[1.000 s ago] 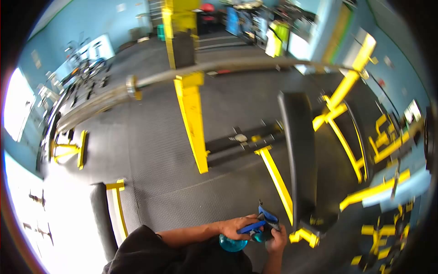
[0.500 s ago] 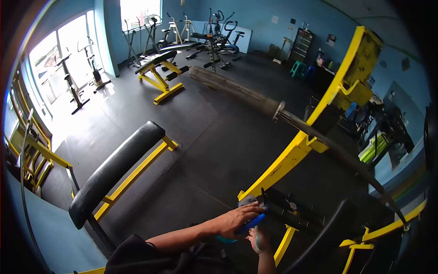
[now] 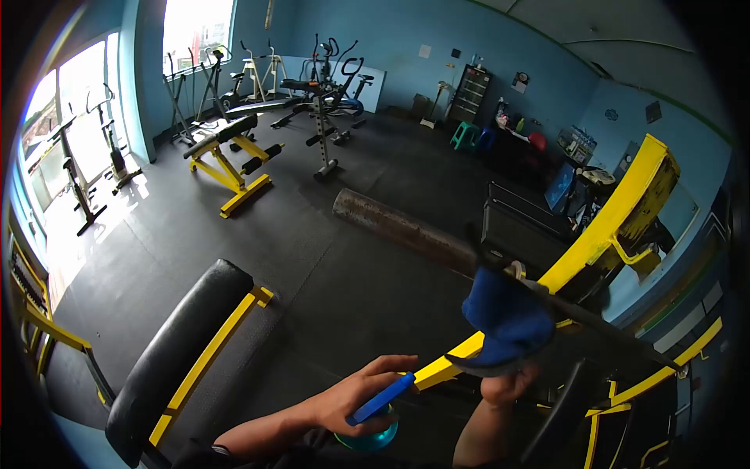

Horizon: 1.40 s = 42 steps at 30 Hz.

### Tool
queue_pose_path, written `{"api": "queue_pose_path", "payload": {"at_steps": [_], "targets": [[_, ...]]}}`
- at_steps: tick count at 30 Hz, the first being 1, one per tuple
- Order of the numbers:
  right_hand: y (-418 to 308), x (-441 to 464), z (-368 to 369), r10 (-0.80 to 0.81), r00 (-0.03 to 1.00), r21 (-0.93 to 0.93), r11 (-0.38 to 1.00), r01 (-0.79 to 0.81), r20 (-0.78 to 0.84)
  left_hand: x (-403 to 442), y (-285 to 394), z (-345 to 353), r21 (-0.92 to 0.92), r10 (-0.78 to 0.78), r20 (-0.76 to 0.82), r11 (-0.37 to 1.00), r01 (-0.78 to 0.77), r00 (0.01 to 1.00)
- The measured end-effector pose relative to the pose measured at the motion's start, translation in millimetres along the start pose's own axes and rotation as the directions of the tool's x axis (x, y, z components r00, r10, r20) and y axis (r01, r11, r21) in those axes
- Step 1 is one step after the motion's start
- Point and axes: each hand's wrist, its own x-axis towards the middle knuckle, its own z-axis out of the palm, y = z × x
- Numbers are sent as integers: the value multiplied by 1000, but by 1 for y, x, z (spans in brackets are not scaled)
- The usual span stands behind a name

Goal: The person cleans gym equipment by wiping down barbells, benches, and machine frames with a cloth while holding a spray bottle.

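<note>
My left hand (image 3: 363, 399) is closed around a spray bottle with a blue top (image 3: 381, 399) and a see-through turquoise body, low in the middle of the view. To its right, my right hand (image 3: 506, 384) grips a blue cloth (image 3: 506, 316) with a dark underside, held up and bunched. The cloth overlaps the barbell (image 3: 406, 233) in view; whether they touch I cannot tell. Beyond my hands, the barbell's thick rusty end sticks out to the left past a yellow rack upright (image 3: 617, 215).
A black padded bench (image 3: 183, 344) on a yellow frame stands at left. Farther back are a yellow bench (image 3: 230, 160), several exercise machines (image 3: 320, 102), a treadmill (image 3: 519, 227) and a green stool (image 3: 464, 134). Black matting (image 3: 312, 305) covers the floor.
My hands have moved apart. The right hand has risen to the right with the cloth, which now hangs spread in front of the barbell. The left hand keeps the bottle; the view has shifted.
</note>
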Motion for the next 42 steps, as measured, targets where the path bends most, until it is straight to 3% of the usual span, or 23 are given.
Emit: {"api": "queue_pose_path", "payload": {"at_steps": [1, 2, 4, 7, 9, 11, 13, 14, 16, 18, 21, 23, 25, 27, 30, 31, 32, 33, 34, 36, 39, 40, 42], "targets": [[-19, 45, 9, -61, 991, -238, 967, 87, 117, 2, -3, -15, 55, -9, 60, 998, 6, 998], [-12, 57, 29, -54, 991, -250, 965, 82, 120, 5, -7, -29, 44, -10, 68, 999, 7, 998], [6, 65, 66, 105, 967, -796, 592, 126, 231, 9, -18, -53, 82, -160, 135, 985, 150, 978], [-1, 84, 124, 18, 947, -661, 721, 210, 320, 12, -38, -73, 118, -97, 77, 989, 87, 992], [-22, 99, 170, -20, 896, -574, 761, 302, 444, 9, -52, -75, 24, -146, 87, 989, 144, 985], [-20, 109, 170, -18, 877, -557, 766, 320, 479, 8, -64, -73, -211, -277, -36, 941, 264, 960], [-17, 110, 165, 32, 816, -502, 802, 324, 578, 4, -77, -73, -220, -278, -38, 939, 264, 960], [-14, 109, 143, 39, 830, -537, 778, 324, 557, 0, -81, -75, -262, -294, -64, 927, 269, 954], [-5, 101, 87, 219, 844, -684, 697, 216, 489, -11, -91, -86, -319, -300, -84, 912, 259, 950], [0, 86, 49, 273, 873, -839, 491, 235, 404, -27, -96, -101, -306, -318, -125, 914, 268, 940], [-16, 102, 80, 343, 866, -837, 528, 143, 364, -41, -79, -112, -317, -411, -157, 882, 348, 898], [-21, 116, 125, 293, 811, -633, 765, 118, 506, -46, -81, -121, -233, -378, -187, 914, 333, 907], [-29, 118, 190, 187, 811, -575, 791, 210, 554, -40, -72, -125, -200, -402, -169, 908, 368, 900], [-34, 111, 247, -75, 889, -562, 750, 349, 452, -36, -73, -125, -188, -407, -219, 909, 371, 887], [-34, 93, 245, -309, 769, -291, 796, 531, 559, -32, -66, -114, -233, -426, -252, 898, 373, 869], [-43, 88, 222, -337, 856, -180, 884, 431, 392, -37, -66, -113, -271, -460, -314, 882, 386, 830], [-49, 82, 197, -338, 917, -33, 935, 352, 212, -53, -84, -119, -219, -396, -302, 914, 341, 867], [-50, 75, 163, -362, 931, -157, 917, 365, 49, -60, -94, -131, -101, -327, -197, 944, 313, 924], [-55, 70, 103, -199, 911, -373, 865, 336, 360, -63, -96, -136, -77, -281, -193, 960, 271, 940], [-26, 54, 38, -298, 954, -528, 810, 255, 4, -45, -51, -122, -220, -528, -305, 849, 481, 792], [33, 39, 28, -45, 988, -768, 634, -87, -149, -53, -83, -134, -191, -518, -175, 852, 487, 838], [58, 35, 31, 92, 991, -703, 699, -133, -95, -48, -84, -133, -180, -516, -140, 853, 491, 845], [71, 6, 39, -23, 989, -841, 528, -115, -149, -36, -77, -127, -144, -525, -91, 848, 510, 846]]}}
